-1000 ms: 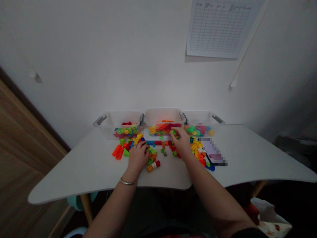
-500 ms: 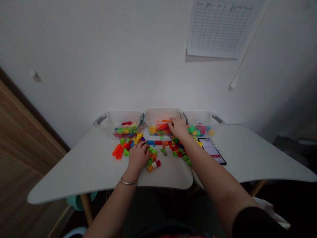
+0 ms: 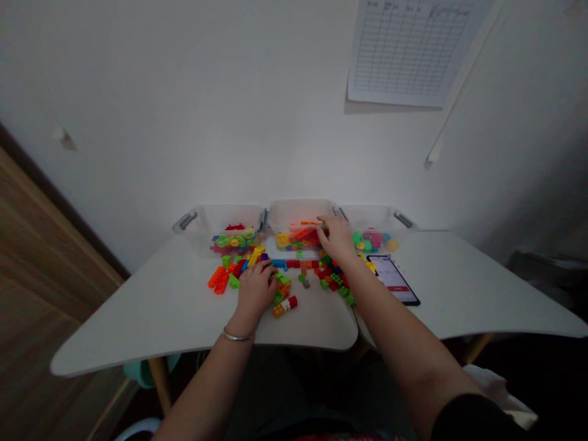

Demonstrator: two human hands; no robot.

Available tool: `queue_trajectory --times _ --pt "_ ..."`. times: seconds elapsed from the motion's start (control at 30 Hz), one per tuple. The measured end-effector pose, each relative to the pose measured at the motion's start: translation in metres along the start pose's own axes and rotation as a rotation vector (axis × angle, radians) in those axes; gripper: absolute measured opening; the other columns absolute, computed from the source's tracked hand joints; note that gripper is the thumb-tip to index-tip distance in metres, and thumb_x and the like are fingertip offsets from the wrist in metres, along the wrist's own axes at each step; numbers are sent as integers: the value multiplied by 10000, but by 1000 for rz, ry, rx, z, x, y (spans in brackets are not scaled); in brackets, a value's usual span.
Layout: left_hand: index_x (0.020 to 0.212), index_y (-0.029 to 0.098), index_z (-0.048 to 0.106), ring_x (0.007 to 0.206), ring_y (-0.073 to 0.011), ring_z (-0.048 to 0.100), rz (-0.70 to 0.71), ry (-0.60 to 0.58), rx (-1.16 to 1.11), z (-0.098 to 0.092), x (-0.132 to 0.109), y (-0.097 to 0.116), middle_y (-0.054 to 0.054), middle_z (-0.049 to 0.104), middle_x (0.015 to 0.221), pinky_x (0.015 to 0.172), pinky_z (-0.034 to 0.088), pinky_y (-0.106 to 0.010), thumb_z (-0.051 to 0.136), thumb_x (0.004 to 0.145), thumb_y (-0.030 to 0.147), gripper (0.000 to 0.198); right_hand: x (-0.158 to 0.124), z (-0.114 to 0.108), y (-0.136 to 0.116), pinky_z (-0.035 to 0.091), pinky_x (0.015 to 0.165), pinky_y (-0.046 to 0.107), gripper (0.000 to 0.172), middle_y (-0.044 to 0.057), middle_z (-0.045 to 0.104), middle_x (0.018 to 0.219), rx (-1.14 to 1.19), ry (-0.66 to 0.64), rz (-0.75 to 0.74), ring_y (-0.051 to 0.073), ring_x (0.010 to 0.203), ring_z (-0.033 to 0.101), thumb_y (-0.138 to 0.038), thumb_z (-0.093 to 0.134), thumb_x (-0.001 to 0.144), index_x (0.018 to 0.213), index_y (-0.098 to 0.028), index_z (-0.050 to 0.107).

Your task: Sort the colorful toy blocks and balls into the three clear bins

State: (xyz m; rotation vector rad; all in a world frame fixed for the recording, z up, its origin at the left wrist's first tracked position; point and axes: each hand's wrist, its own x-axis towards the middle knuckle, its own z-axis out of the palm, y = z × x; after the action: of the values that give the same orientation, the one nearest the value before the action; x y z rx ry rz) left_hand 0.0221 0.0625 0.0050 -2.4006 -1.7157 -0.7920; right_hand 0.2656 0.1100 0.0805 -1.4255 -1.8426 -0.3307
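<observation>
My left hand point(image 3: 257, 285) lies palm down on the near left of a loose pile of toy building bricks point(image 3: 282, 285), its fingers spread and partly covering green and orange ones. My right hand point(image 3: 337, 237) is over the right end of the middle clear bin point(image 3: 301, 211), thumb and index finger curved toward each other. A small greenish piece point(image 3: 324, 226) shows between them, too small to make out well. Orange and red pieces point(image 3: 305, 233) lie inside that bin. In front of my left hand is a short joined stack of bricks point(image 3: 285, 307).
A left clear bin point(image 3: 229, 214) holds mixed pieces; a right clear bin point(image 3: 367, 215) holds round colourful ones. A phone point(image 3: 394, 280) lies on the white table point(image 3: 459, 294) beside my right forearm. A printed sheet point(image 3: 399, 55) hangs on the wall.
My right hand has shifted slightly right at the middle bin, and its thumb and index finger show more clearly. My left hand stays on the bricks.
</observation>
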Motion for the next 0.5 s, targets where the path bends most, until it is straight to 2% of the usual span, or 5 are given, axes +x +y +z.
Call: queue_trajectory --times 0.13,0.23,0.3,0.4,0.5 --pt "989 228 705 1127 -260 588 -2 4 -2 0 0 0 -61 640 1257 969 461 -442 501 850 250 249 -15 -6 0 396 1023 374 318 112 654 1182 118 94 24 229 1134 555 -226 434 913 1159 -150 620" --pt "984 228 707 1131 -259 587 -2 4 -4 -1 0 1 -59 641 1254 976 462 -438 499 851 247 248 -38 -6 -7 423 972 370 291 106 669 1111 139 101 86 234 1072 576 -225 416 912 1085 -167 643" --pt "981 229 708 1135 -261 585 -5 3 0 -2 0 2 -58 640 1256 976 463 -440 497 854 247 246 -58 -3 -15 422 949 365 267 112 672 1080 63 36 108 244 1040 577 -223 445 899 1051 -162 657" --pt "981 226 707 1138 -268 582 -11 2 10 -3 -1 4 -59 636 1260 970 466 -446 495 860 250 245 -87 4 -27 411 916 379 231 125 668 1063 -138 -136 86 267 1009 559 -244 521 872 1024 -163 675" --pt "988 224 702 1131 -265 586 -7 4 18 -3 -1 4 -58 636 1261 960 470 -439 492 864 251 246 -105 10 -34 400 903 402 223 132 656 1075 -263 -263 60 280 1013 534 -265 549 865 1018 -175 684"
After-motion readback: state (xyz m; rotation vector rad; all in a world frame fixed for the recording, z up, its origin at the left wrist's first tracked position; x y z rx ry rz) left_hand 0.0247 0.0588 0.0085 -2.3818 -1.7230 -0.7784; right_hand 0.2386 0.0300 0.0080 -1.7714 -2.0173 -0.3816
